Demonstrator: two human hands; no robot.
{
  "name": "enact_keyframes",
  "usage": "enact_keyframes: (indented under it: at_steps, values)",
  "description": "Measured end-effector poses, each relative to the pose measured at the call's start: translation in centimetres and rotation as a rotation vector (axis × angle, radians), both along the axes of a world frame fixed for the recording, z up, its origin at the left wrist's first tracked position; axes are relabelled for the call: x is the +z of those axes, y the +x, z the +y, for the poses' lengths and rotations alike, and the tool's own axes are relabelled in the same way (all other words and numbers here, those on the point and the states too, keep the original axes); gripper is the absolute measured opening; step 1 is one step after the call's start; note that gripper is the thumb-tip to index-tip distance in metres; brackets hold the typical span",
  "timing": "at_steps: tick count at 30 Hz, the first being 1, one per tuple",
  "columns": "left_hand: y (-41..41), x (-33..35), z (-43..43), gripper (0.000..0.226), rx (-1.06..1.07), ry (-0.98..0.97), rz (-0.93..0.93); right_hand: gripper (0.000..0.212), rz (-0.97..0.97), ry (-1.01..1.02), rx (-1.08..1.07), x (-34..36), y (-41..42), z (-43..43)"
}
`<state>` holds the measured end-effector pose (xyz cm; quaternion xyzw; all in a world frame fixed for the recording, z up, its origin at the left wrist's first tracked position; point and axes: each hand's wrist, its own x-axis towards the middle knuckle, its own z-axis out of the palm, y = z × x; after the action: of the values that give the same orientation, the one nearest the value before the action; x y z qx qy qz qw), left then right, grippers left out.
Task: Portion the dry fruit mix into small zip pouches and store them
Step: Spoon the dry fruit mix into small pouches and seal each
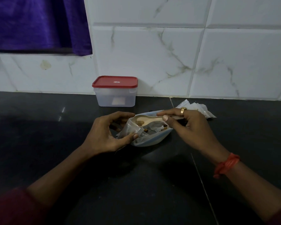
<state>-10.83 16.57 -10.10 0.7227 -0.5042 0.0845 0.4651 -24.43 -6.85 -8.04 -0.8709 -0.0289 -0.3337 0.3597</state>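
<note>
Left hand (107,132) pinches zip pouch (133,127) open over bowl (151,141); right hand (190,125) grips spoon (147,119), fruit mix (140,122) at pouch mouth. Risk: mouth sags, pieces spill onto the surface (136,184).

Lost the spoon (145,119) handle under the right hand (191,125). Could not tell apart the fruit pieces (165,126) in the bowl (152,141) behind the left hand's (106,134) pouch (131,129). Saw only ends of spare pouches (199,108) beyond the right hand. Could not read the lid's (114,81) mark.
</note>
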Motion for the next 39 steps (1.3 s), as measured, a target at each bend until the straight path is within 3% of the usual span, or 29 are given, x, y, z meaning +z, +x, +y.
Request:
enact_keyframes:
  at_steps: [5,10,16,21,25,28,31,33,36,37,39]
  values:
    - [-0.1,0.0,0.0,0.064,-0.011,-0.004,0.008,0.019,0.017,0.082,-0.02,0.4,-0.2,-0.5]
    - [-0.2,0.0,0.0,0.064,-0.007,0.002,0.005,0.016,-0.025,0.036,-0.129,0.8,-0.5,-0.3]
    - [-0.3,0.0,-0.1,0.06,-0.005,0.011,0.008,0.013,-0.018,-0.399,-0.42,1.1,-1.1,-1.9]
    - [-0.4,0.2,-0.1,0.055,-0.012,0.002,0.001,0.013,0.001,-0.755,-0.46,0.3,-1.0,-1.9]
    - [-0.6,0.2,-0.1,0.055,-0.02,0.007,-0.014,0.016,0.046,-0.897,-0.479,0.2,-0.5,-0.8]
    - [-0.7,0.3,-0.1,0.056,-0.027,0.008,-0.017,0.008,0.023,-0.932,-0.464,-0.2,-0.3,-0.3]
    - [-0.7,0.4,-0.1,0.056,-0.043,0.021,-0.018,0.016,0.067,-0.935,-0.465,-0.4,-0.2,0.2]
    - [-0.7,0.4,-0.1,0.055,-0.047,0.026,-0.019,0.022,0.132,-0.91,-0.491,0.1,-0.2,1.1]
    - [-0.8,0.5,0.0,0.055,-0.044,0.022,-0.019,0.007,0.317,-0.833,-0.487,0.3,-0.2,1.4]
    - [-0.8,0.5,-0.1,0.055,-0.043,0.022,-0.02,0.011,0.348,-0.793,-0.498,0.0,-0.3,1.2]
    - [-0.8,0.5,-0.1,0.055,-0.044,0.022,-0.024,0.009,0.255,-0.722,-0.481,-0.5,-0.4,0.8]
